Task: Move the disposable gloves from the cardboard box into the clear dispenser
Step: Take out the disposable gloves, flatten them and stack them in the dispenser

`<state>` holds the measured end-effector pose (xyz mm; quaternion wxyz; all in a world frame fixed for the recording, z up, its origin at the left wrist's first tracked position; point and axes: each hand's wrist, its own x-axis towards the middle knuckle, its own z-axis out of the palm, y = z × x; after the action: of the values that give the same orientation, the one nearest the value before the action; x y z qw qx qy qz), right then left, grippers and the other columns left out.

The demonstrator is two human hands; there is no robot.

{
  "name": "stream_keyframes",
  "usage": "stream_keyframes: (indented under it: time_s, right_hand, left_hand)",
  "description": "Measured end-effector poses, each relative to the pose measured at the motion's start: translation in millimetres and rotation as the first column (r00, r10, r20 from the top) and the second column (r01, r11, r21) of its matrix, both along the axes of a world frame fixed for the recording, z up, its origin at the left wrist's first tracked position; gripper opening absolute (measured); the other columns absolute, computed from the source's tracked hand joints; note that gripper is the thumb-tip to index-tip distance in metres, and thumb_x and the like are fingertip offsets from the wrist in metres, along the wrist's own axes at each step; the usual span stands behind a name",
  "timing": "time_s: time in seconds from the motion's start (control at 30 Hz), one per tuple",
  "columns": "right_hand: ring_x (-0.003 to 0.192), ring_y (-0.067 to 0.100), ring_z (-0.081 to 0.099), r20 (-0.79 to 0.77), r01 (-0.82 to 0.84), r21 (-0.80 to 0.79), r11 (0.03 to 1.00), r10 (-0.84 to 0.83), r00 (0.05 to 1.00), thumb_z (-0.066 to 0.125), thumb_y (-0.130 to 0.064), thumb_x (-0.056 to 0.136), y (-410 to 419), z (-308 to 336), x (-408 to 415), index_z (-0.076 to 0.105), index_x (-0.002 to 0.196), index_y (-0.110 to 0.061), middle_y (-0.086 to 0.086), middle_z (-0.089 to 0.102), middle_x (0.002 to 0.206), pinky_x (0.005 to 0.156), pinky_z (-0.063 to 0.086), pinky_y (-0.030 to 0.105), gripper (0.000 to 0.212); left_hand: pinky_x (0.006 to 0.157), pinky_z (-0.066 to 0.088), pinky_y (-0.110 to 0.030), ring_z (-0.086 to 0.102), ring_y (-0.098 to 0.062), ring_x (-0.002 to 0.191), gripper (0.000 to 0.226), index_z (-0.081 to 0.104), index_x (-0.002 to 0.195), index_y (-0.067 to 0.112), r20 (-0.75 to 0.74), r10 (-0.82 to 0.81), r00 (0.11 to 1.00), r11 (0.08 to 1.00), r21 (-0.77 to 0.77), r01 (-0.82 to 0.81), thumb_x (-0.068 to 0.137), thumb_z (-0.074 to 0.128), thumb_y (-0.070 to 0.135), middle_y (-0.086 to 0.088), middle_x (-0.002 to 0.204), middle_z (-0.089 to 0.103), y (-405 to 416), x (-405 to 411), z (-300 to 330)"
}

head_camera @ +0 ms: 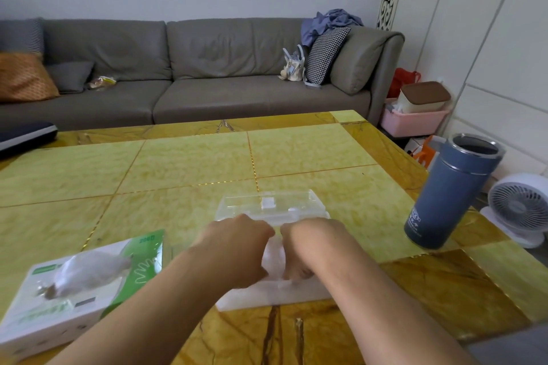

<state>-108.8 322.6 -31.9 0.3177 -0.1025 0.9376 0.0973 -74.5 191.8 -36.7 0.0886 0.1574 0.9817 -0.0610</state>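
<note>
The clear dispenser [267, 295] sits on the table straight ahead, its transparent lid [268, 204] folded open at the far side. Both hands reach down into it. My left hand [237, 246] and my right hand [308, 246] are bent at the wrist with fingers curled down round a translucent wad of gloves [273, 256] between them, inside the dispenser. The white and green cardboard box [59, 314] lies to the left near the table's front edge, with more gloves [92, 272] bulging out of its top opening.
A tall blue flask [453, 192] without a lid stands at the right, near the table's edge. A small white fan [519, 210] sits on the floor beyond it. A grey sofa [192, 80] runs behind the yellow table [178, 175].
</note>
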Motion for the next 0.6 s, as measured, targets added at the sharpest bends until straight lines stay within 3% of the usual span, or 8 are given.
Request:
stream_keyframes:
  time_s: [0.13, 0.2, 0.3, 0.37, 0.53, 0.6]
  right_hand:
    - [0.076, 0.023, 0.057, -0.034, -0.018, 0.002, 1.0, 0.018, 0.999, 0.071, -0.029, 0.091, -1.6, 1.9, 7.3, 0.057, 0.127, -0.023, 0.0, 0.059, 0.095, 0.057, 0.039, 0.034, 0.039]
    - [0.077, 0.023, 0.058, -0.064, -0.036, -0.017, 0.999, 0.035, 0.997, 0.072, -0.029, 0.09, -5.8, -1.1, 10.2, 0.058, 0.119, -0.021, 0.0, 0.059, 0.095, 0.061, 0.041, 0.034, 0.033]
    - [0.069, 0.018, 0.052, -0.088, -0.041, -0.07, 0.997, 0.035, 0.996, 0.074, -0.028, 0.089, -14.1, -1.7, 14.4, 0.054, 0.114, -0.018, 0.001, 0.057, 0.092, 0.068, 0.045, 0.036, 0.034]
    - [0.068, 0.017, 0.049, -0.085, -0.034, -0.094, 0.995, 0.026, 0.996, 0.075, -0.028, 0.09, -18.5, 0.6, 16.5, 0.052, 0.125, -0.016, 0.002, 0.055, 0.094, 0.07, 0.046, 0.037, 0.043]
    - [0.108, 0.031, 0.068, -0.031, 0.034, -0.133, 0.991, -0.038, 0.999, 0.075, -0.028, 0.092, -30.4, -1.9, 16.3, 0.032, 0.153, -0.01, 0.012, 0.051, 0.134, 0.08, 0.052, 0.04, 0.077]
    - [0.112, 0.034, 0.068, -0.02, 0.058, -0.137, 0.989, -0.062, 0.998, 0.075, -0.026, 0.093, -36.2, -3.1, 16.1, 0.025, 0.158, -0.01, 0.015, 0.043, 0.149, 0.079, 0.052, 0.04, 0.084]
  left_hand:
    - [0.073, 0.041, -0.029, 0.062, -0.02, 0.115, 0.057, 0.045, 0.147, 0.041, 0.138, 0.127, 0.982, 0.992, -0.025, -0.125, 0.094, 0.066, 0.038, 0.008, 0.131, 0.061, -3.8, -0.8, -5.6]
    - [0.07, 0.041, -0.027, 0.061, -0.02, 0.105, 0.059, 0.041, 0.148, 0.035, 0.213, 0.16, 0.964, 0.987, -0.047, -0.154, 0.095, 0.067, 0.031, 0.005, 0.128, 0.061, -5.7, -0.3, -4.3]
    - [0.057, 0.038, -0.025, 0.053, -0.018, 0.084, 0.067, 0.031, 0.152, 0.024, 0.302, 0.192, 0.934, 0.981, -0.086, -0.174, 0.095, 0.066, 0.022, 0.002, 0.106, 0.061, -9.9, 0.4, 0.9]
    - [0.059, 0.041, -0.027, 0.052, -0.018, 0.074, 0.075, 0.021, 0.155, 0.019, 0.34, 0.2, 0.919, 0.979, -0.099, -0.177, 0.095, 0.065, 0.02, 0.003, 0.087, 0.054, -12.7, 0.3, 4.2]
    - [0.061, 0.043, -0.03, 0.049, -0.018, 0.066, 0.095, -0.009, 0.162, 0.02, 0.381, 0.207, 0.901, 0.972, -0.187, -0.144, 0.097, 0.06, 0.015, -0.004, 0.079, 0.054, -22.7, 0.9, 12.5]
    - [0.063, 0.043, -0.031, 0.05, -0.019, 0.067, 0.099, -0.017, 0.161, 0.017, 0.391, 0.205, 0.897, 0.968, -0.213, -0.129, 0.097, 0.059, 0.012, -0.007, 0.082, 0.055, -26.1, -0.7, 11.0]
